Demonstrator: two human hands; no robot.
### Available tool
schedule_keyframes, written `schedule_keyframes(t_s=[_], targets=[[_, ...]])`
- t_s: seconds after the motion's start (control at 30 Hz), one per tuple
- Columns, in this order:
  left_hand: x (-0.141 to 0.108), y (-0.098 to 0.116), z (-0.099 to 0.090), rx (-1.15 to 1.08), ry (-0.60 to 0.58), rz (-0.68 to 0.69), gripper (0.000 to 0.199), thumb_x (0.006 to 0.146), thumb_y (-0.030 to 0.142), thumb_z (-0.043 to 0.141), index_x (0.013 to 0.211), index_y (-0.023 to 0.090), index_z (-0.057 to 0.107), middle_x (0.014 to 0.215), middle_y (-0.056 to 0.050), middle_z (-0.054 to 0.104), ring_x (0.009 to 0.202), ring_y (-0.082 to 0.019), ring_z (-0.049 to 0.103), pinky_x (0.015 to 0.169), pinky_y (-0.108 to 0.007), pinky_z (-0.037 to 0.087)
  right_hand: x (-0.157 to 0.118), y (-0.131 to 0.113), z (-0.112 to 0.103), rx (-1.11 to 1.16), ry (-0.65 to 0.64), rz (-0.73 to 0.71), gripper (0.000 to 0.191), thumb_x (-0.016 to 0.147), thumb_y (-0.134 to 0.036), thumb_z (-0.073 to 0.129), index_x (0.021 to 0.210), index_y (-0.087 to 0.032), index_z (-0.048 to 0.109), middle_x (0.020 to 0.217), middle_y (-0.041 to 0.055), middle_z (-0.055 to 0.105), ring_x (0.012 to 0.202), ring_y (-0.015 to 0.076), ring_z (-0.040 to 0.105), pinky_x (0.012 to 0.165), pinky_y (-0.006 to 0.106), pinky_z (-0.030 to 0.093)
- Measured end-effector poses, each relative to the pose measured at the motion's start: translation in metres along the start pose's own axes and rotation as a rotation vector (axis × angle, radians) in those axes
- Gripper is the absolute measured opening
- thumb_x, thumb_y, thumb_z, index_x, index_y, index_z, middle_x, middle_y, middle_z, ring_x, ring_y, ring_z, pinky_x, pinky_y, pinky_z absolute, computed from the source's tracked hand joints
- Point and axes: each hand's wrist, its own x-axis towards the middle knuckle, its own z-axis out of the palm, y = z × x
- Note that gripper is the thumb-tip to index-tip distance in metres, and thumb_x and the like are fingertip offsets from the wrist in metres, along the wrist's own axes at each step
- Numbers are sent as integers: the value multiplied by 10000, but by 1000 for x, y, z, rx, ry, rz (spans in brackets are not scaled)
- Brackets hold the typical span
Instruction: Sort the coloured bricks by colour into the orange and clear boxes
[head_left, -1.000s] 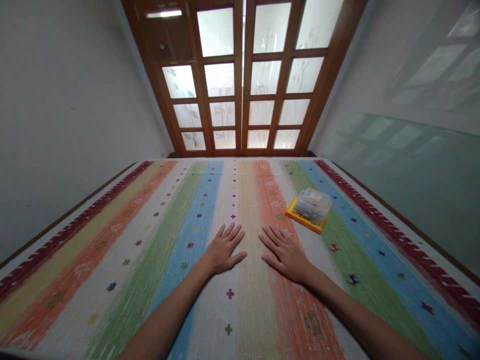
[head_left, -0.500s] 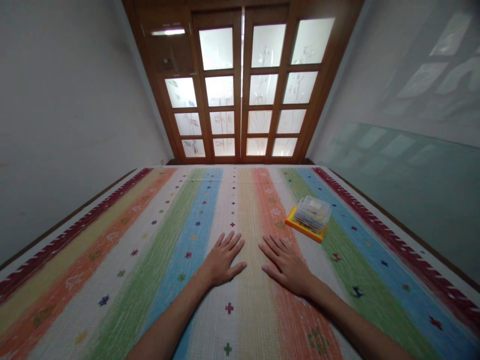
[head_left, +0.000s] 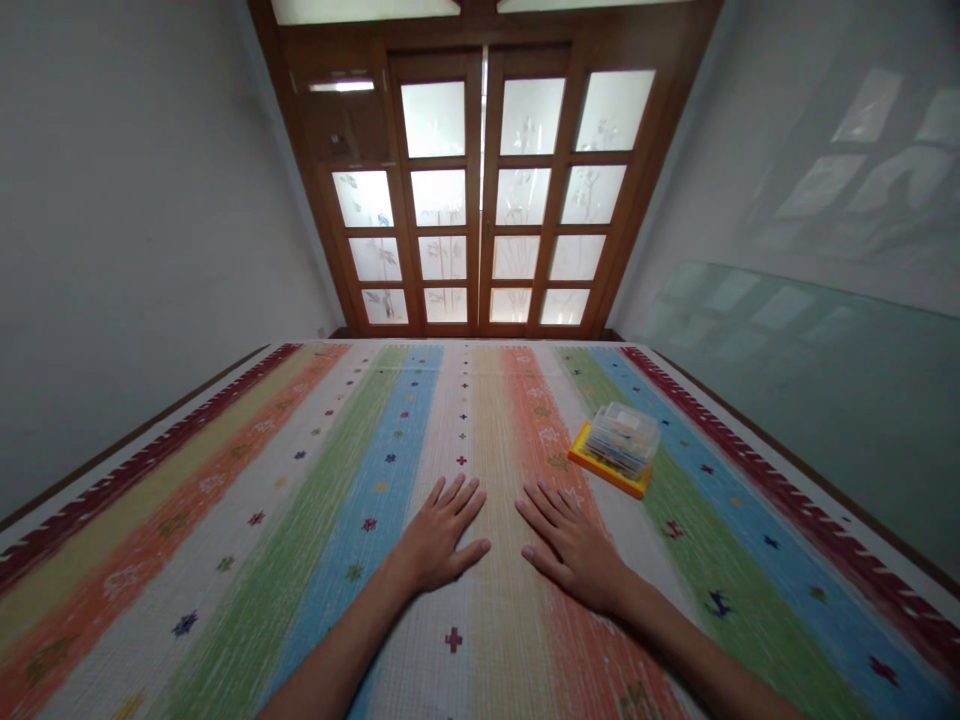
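My left hand [head_left: 444,535] lies palm down and open on the striped cloth [head_left: 499,640], thumb pointing inward. To its right, my right hand [head_left: 570,545] rests the same way, flat with the fingers stretched out. Neither holds anything; a pale strip of cloth shows between them. Beyond my right hand, apart from it, sits a stack of clear plastic cases [head_left: 624,435] on an orange-yellow tray or board [head_left: 611,472]. Something small seems to be inside the cases, too unclear to name.
The cloth covers a wide flat surface with dark edges at left and right. Wooden doors with frosted glass panes [head_left: 480,200] stand beyond the far edge. A pale green glass panel [head_left: 810,360] leans along the right wall, and a plain wall [head_left: 135,200] rises on the left.
The view has tilted slightly up, so everything sits a little lower in it and more of the door top shows. My hands stay flat on the cloth.
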Motion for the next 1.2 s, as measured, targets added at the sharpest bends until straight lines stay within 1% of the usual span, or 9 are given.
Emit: schedule_keyframes(t_s=[0.23,0.43,0.53,0.67,0.83,0.97,1.2], targets=[[-1,-2,2,-26,21,16,758,1048,666,379,1642,195,390,1728,-150,335,1626,-351,249,1318,-625,199,0,2,3,12,1,-6,605,1085,-517,463,1624,-241,463,1705,121,349,1566,331,377,1241,560,378],[-1,-5,8,-36,46,24,741,1050,646,404,1652,214,372,1729,-140,341,1631,-341,242,1320,-615,189,1,1,-1,63,-68,40,632,1086,-554,446,1638,-247,430,1720,118,304,1591,345,316,1255,604,338],[-2,-6,8,-29,69,37,733,1049,641,419,1658,238,363,1725,-131,355,1628,-334,260,1321,-606,199,1,1,0,87,-63,53,635,1082,-570,451,1644,-278,414,1725,99,298,1598,345,297,1261,604,327],[-2,-3,4,-43,34,14,743,1046,649,413,1649,216,381,1727,-135,348,1628,-343,254,1318,-615,206,0,3,3,106,-45,51,630,1079,-569,463,1645,-298,408,1726,90,299,1598,347,296,1263,604,327],[-2,1,-1,-56,-5,-13,769,1043,664,401,1650,191,376,1737,-134,325,1633,-347,229,1325,-623,186,0,3,5,102,-31,40,634,1077,-576,470,1647,-308,402,1724,82,303,1597,338,301,1264,586,339],[-2,0,-1,-55,-4,-10,762,1043,651,418,1648,191,378,1737,-133,319,1633,-351,226,1320,-644,189,0,3,4,99,-33,40,629,1082,-572,461,1647,-304,404,1723,83,306,1596,336,304,1264,587,341],[-2,0,-2,-48,-11,-11,763,1042,653,418,1646,188,381,1735,-140,319,1633,-348,221,1321,-641,187,0,3,3,97,-42,44,634,1079,-576,462,1648,-303,398,1723,86,298,1594,338,305,1264,600,337]])
